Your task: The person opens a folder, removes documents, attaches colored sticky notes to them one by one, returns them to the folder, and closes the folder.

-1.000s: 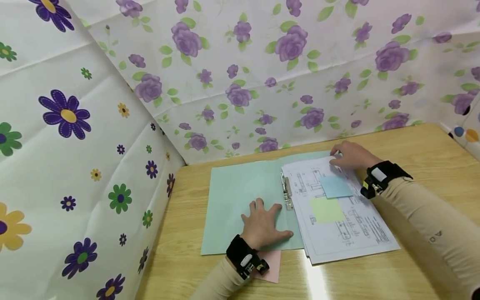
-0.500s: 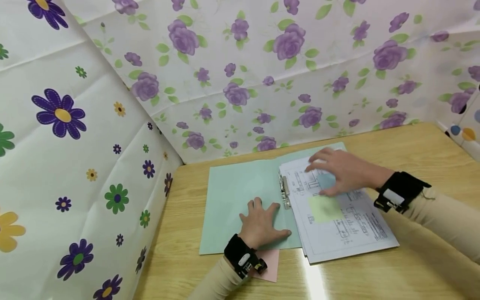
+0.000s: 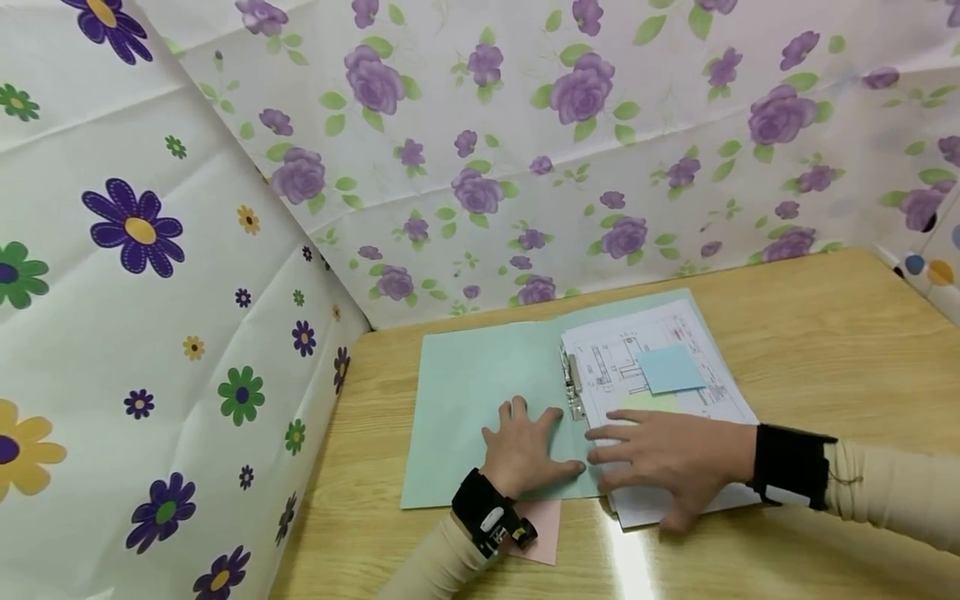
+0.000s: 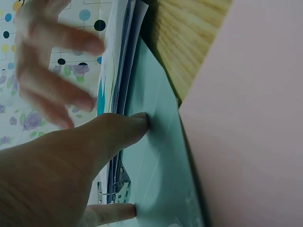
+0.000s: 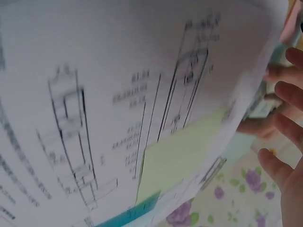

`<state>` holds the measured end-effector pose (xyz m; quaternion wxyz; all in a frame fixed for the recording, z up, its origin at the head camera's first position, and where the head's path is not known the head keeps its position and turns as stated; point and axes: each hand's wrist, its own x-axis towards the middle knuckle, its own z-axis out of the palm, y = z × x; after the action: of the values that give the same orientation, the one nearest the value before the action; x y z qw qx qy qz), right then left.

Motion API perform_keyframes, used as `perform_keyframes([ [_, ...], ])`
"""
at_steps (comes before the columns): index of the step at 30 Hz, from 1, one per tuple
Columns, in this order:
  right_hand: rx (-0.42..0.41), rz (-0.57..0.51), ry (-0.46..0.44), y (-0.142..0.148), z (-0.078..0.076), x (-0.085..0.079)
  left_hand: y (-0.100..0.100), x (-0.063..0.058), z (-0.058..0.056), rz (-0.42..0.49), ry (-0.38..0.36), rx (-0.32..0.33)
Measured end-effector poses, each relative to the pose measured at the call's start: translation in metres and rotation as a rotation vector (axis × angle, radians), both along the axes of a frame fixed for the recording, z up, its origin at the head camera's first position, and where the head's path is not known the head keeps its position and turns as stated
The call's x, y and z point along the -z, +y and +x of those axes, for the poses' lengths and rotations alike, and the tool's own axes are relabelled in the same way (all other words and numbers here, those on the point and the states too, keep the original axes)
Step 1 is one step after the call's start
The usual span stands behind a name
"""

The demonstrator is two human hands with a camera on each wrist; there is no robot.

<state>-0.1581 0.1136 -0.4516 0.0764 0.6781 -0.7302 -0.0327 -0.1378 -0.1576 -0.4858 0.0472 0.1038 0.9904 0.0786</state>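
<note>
A pale green folder (image 3: pixel 472 375) lies spread on the wooden table, with a metal clip (image 3: pixel 573 385) along its fold. My left hand (image 3: pixel 521 450) rests on the left cover, fingers spread; in the left wrist view its thumb (image 4: pixel 128 127) touches the folder. Printed drawings (image 3: pixel 600 367) are stacked on the right cover. They bear a blue sticky note (image 3: pixel 670 369) and a yellow-green one (image 5: pixel 180 156). Over the stack's lower left part is my right hand (image 3: pixel 675 458), fingers apart and holding nothing, covering part of the yellow-green note in the head view.
A pink paper (image 3: pixel 543 533) sticks out below the folder's front edge, by my left wrist. Wooden tabletop (image 3: pixel 832 333) extends to the right. Flowered cloth (image 3: pixel 517 225) hangs behind the table, and another flowered cloth (image 3: pixel 225 400) lines the left side.
My right hand has left the stack's far edge, passed over the blue note and come down to the near left part of the papers. The left hand has stayed in place.
</note>
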Motion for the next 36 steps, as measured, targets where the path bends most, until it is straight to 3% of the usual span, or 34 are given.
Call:
perform_keyframes([
  [6, -0.083, -0.001, 0.063, -0.006, 0.008, 0.007, 0.001, -0.003, 0.001, -0.007, 0.006, 0.003],
  [13, -0.118, -0.035, 0.089, -0.009, 0.008, 0.015, -0.008, 0.043, -0.018, -0.05, 0.068, 0.005],
  [20, -0.136, -0.049, 0.1, -0.011, 0.007, 0.022, 0.0, 0.002, -0.003, -0.02, -0.004, 0.009],
  [25, -0.154, -0.063, 0.081, -0.012, 0.007, 0.023, -0.001, 0.002, -0.001, -0.02, 0.031, 0.018],
  [32, -0.159, -0.065, 0.056, -0.014, 0.005, 0.022, 0.002, -0.008, 0.003, -0.024, 0.0, 0.005],
  [36, -0.159, -0.063, 0.062, -0.015, 0.004, 0.023, 0.001, -0.004, 0.002, -0.021, 0.036, 0.009],
])
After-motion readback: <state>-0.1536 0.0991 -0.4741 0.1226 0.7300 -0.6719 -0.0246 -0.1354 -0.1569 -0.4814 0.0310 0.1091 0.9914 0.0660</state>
